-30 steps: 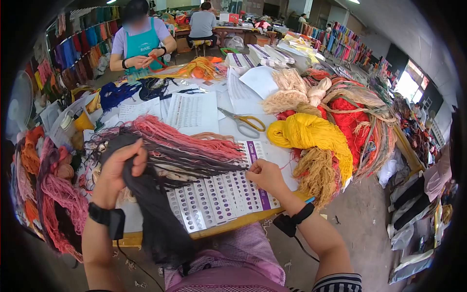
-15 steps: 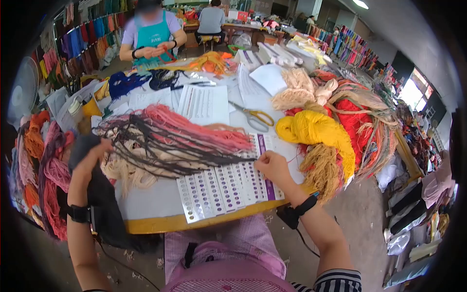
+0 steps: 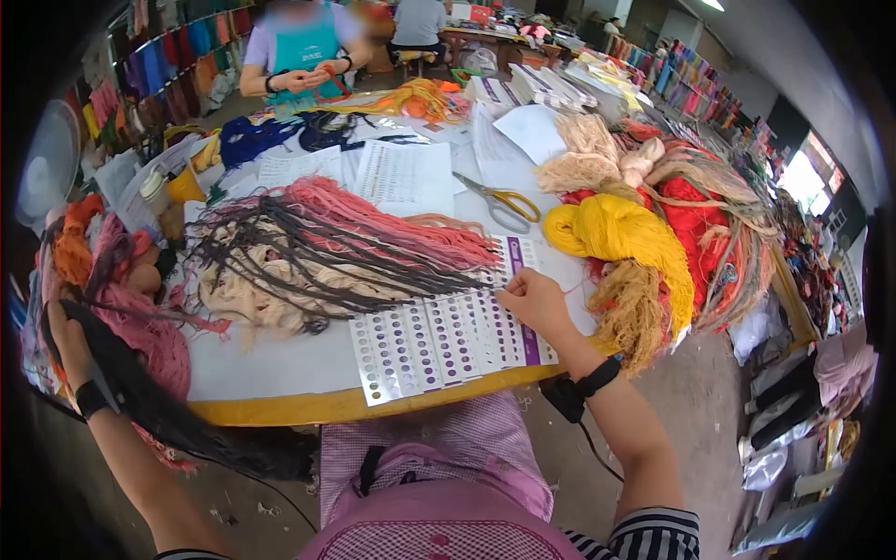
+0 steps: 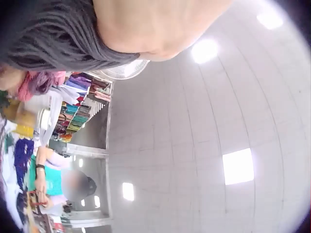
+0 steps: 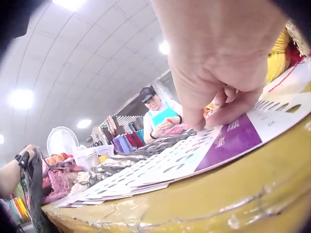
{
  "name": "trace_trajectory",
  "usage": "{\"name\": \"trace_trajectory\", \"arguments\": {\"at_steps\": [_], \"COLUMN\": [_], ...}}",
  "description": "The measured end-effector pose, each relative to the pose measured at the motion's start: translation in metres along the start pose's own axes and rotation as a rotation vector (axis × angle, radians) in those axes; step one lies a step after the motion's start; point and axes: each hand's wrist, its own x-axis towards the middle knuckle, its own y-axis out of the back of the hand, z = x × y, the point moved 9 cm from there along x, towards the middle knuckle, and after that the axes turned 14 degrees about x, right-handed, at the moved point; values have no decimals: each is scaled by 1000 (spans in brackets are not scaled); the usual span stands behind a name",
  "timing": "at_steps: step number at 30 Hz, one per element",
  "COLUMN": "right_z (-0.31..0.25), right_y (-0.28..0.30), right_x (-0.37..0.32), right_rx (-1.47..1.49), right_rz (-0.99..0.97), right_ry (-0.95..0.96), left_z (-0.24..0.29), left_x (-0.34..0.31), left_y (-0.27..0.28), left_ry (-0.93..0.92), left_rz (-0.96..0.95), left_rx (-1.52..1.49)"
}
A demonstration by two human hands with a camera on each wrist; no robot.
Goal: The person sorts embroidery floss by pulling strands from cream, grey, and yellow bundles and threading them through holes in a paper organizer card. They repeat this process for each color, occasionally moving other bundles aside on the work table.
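At the far left, my left hand (image 3: 73, 350) holds a thick dark grey yarn hank (image 3: 154, 401) that hangs past the table's edge; the hank (image 4: 53, 36) lies against the hand in the left wrist view. My right hand (image 3: 539, 306) pinches the end of a dark grey strand (image 3: 448, 277) over the punched cards (image 3: 439, 341), beside a purple strip (image 5: 231, 143). Its thumb and fingertips meet low over the card in the right wrist view. Dark grey, pink (image 3: 373, 215) and cream strands lie from the cards towards the left.
Scissors (image 3: 509, 205), printed sheets (image 3: 401, 173) and a yellow hank (image 3: 616, 233) lie beyond the cards. Red and beige yarns are heaped at the right. Pink and orange yarn (image 3: 149, 341) hangs near my left hand. Across the table a person in a teal apron (image 3: 303, 47) handles red yarn.
My left hand has moved far left with the dark grey hank, clear of the strands on the table. My right hand has stayed by the purple strip. The head view has shifted slightly.
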Motion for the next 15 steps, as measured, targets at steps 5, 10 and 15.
{"name": "trace_trajectory", "arguments": {"at_steps": [5, 10, 15], "right_z": [-64, -183, -237], "right_y": [-1, -54, -89], "right_x": [-11, -53, -84], "right_rx": [8, 617, 713], "right_rz": [-107, -352, -482], "right_ry": [215, 263, 539], "left_z": [154, 287, 370], "left_x": [-35, -101, -134], "left_y": [-80, -160, -190], "left_ry": [517, 559, 403], "left_rz": [-496, -1087, -1468], "left_rx": [-661, -781, -911]}}
